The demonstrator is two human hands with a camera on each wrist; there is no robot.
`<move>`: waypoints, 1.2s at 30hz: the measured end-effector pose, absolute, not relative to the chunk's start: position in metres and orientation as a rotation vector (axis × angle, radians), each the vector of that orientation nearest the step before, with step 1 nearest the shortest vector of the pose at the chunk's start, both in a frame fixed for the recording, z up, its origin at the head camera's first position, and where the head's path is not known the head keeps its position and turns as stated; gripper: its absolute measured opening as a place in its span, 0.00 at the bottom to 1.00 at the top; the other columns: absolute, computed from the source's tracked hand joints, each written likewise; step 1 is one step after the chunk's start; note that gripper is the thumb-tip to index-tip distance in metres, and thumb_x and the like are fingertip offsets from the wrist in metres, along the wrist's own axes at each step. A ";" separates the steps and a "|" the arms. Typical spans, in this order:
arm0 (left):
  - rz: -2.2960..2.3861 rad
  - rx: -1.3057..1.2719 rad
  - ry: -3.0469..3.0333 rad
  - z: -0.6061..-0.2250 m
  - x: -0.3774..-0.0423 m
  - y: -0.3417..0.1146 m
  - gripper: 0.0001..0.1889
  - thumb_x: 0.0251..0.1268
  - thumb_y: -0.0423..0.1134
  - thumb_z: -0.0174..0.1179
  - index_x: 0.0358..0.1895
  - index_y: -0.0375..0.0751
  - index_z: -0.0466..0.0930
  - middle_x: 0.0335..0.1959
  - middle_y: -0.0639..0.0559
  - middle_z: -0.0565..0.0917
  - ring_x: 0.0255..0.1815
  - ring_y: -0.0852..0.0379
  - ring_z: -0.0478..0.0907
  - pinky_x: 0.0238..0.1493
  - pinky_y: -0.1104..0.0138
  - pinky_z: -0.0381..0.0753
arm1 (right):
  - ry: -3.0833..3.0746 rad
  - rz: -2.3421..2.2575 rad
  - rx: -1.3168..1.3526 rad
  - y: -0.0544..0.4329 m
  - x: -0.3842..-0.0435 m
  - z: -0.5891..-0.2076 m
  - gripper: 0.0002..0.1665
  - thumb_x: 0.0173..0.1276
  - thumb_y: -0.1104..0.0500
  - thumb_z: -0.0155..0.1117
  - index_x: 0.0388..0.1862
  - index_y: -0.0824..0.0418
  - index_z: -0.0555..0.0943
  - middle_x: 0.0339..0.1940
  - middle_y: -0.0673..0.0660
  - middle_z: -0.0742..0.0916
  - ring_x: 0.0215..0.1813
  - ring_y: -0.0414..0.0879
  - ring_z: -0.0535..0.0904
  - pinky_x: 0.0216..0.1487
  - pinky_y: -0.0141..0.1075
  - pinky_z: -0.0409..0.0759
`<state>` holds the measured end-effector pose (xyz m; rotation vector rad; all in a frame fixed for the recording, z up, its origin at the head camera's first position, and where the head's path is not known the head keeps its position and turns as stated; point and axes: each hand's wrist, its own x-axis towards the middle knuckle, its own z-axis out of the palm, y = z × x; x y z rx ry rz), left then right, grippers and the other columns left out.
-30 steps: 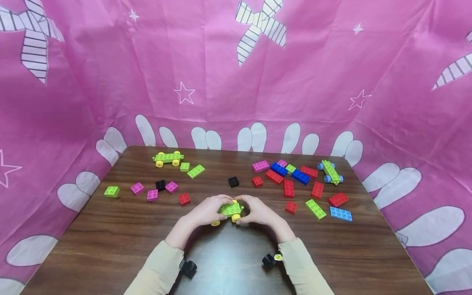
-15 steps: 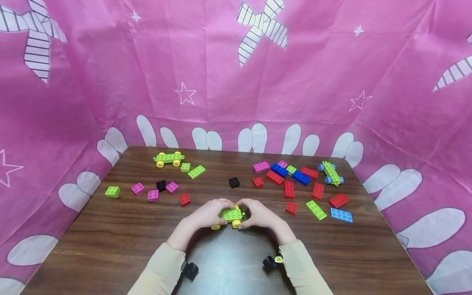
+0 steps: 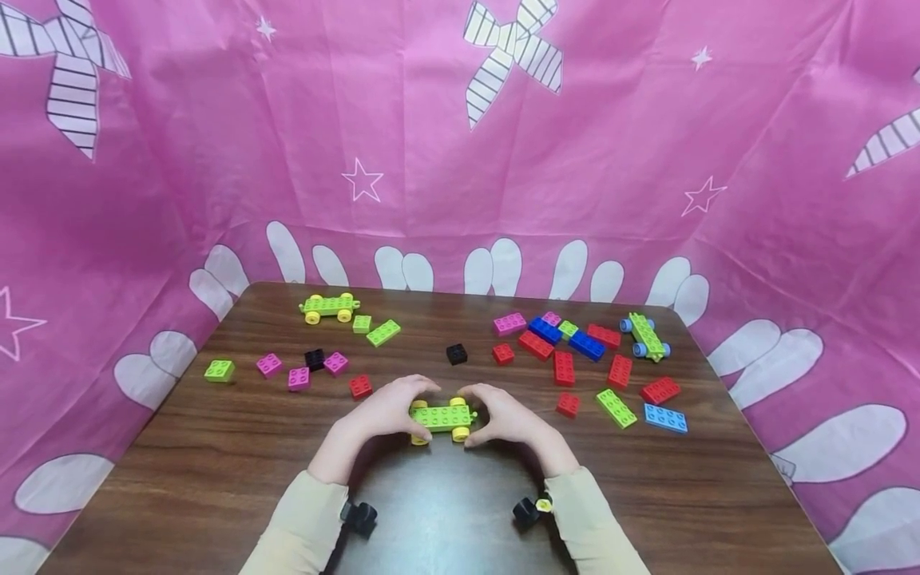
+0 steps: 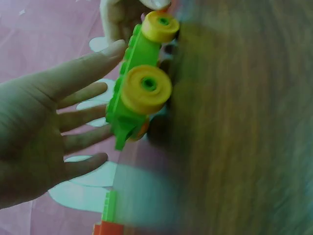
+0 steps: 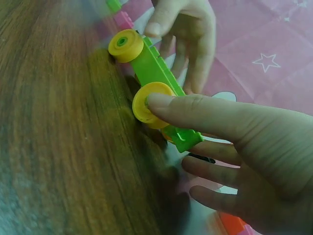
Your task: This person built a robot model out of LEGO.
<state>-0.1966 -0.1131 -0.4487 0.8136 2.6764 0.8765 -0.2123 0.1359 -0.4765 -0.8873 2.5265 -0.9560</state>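
A lime-green toy car base [image 3: 442,418] with studs on top and yellow wheels stands on the brown table, between the two hands. My left hand [image 3: 384,410] is at its left end with the fingers spread; in the left wrist view the thumb and fingers reach toward the studded side without closing on it. My right hand [image 3: 506,417] curves round the right end. In the right wrist view, that hand's thumb [image 5: 161,105] lies on a yellow wheel [image 5: 151,115], while its fingers are beyond the green coupling end.
Several magenta bricks [image 3: 298,378] and black bricks lie on the left. Red bricks [image 3: 564,368], blue bricks [image 3: 586,344] and a light blue brick [image 3: 664,418] lie on the right. Other car bases stand at the back left [image 3: 329,307] and back right [image 3: 645,335]. A pink curtain [image 3: 431,160] surrounds the table.
My left hand has loosened and drawn back to the left, uncovering more of the car base. The base has come level and straight. My right hand has hardly moved.
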 end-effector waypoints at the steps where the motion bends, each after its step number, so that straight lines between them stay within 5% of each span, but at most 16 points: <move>1: 0.870 0.803 2.681 -0.449 -0.197 -0.115 0.38 0.42 0.43 0.79 0.62 0.36 0.76 0.60 0.44 0.79 0.62 0.45 0.75 0.64 0.50 0.73 | 2.524 -0.963 -0.883 0.137 -0.212 -0.476 0.46 0.50 0.50 0.80 0.66 0.62 0.72 0.59 0.57 0.81 0.59 0.49 0.77 0.62 0.48 0.76; 16: 0.773 0.692 2.670 -0.452 -0.195 -0.117 0.36 0.35 0.40 0.81 0.53 0.37 0.77 0.45 0.49 0.79 0.46 0.52 0.76 0.53 0.54 0.78 | 2.499 -0.988 -0.982 0.139 -0.216 -0.475 0.38 0.55 0.55 0.72 0.66 0.61 0.73 0.64 0.57 0.79 0.67 0.52 0.73 0.69 0.52 0.70; 36: 0.834 0.544 2.755 -0.453 -0.196 -0.122 0.33 0.43 0.35 0.78 0.58 0.36 0.76 0.56 0.43 0.80 0.61 0.45 0.75 0.64 0.51 0.73 | 2.492 -1.024 -0.968 0.142 -0.215 -0.477 0.28 0.57 0.55 0.73 0.57 0.60 0.79 0.53 0.54 0.85 0.54 0.47 0.81 0.57 0.40 0.80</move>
